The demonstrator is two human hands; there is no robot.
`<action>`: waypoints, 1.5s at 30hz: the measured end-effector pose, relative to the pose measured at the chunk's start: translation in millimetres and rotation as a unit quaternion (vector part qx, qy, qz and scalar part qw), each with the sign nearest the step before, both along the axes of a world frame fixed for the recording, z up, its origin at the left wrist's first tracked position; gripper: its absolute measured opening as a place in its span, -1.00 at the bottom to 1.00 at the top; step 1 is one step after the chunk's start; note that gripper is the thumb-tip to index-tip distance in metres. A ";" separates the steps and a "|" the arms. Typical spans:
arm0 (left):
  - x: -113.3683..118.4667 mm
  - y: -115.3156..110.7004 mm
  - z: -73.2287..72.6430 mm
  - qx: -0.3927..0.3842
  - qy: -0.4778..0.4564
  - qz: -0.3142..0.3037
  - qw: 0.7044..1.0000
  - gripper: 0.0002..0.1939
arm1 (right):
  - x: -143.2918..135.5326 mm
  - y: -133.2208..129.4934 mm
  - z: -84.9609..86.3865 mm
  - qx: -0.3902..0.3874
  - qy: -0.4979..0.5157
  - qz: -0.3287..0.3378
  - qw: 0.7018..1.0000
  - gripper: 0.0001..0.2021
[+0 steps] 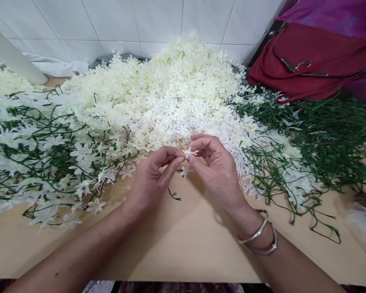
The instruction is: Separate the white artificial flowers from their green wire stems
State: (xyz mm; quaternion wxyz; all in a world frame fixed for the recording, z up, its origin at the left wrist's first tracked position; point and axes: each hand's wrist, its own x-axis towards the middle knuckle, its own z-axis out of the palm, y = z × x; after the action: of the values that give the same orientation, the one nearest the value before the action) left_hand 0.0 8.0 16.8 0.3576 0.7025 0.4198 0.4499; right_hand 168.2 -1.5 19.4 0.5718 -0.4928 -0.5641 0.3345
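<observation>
Thumb and forefinger of my left hand (158, 169) are pinched together at the base of a small white artificial flower (189, 152). From the other side, my right hand (215, 169) has its thumb and fingers closed around the same flower. Both hands meet just above the table, in front of a large heap of loose cream-white artificial flowers (186, 77). A green plastic stem (174, 195) sticks out below my left hand. Another white flower (185, 171) shows in the gap under the fingertips. Thin white stamens (210, 129) lie in a pile behind my right hand.
White flowers on green stems (49, 150) spread over the left of the table (171, 248). On the right lies a tangle of green stems (335, 134), beside a red bag (317, 61). A tiled wall (158, 20) and a pale post (15, 53) stand behind.
</observation>
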 end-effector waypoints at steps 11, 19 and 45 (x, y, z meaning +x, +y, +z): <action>-6.8 7.8 3.3 0.030 0.016 0.024 0.999 -0.85 | 12.2 7.6 2.4 -0.015 0.083 0.006 0.996 -0.91; -31.4 20.2 16.5 0.050 0.110 -0.134 0.984 -0.89 | 27.7 17.2 -1.9 -0.004 0.008 -0.071 0.997 -0.88; -21.0 21.1 -6.6 -0.198 -0.058 -0.098 0.974 -0.69 | 26.0 13.8 -1.2 -0.160 0.091 0.171 0.968 -0.75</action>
State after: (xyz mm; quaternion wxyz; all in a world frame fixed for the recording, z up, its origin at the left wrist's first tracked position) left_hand -21.0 29.2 10.2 0.5553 0.6284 0.4084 0.3604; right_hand 194.3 12.3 18.2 0.4684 -0.4421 -0.5248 0.5565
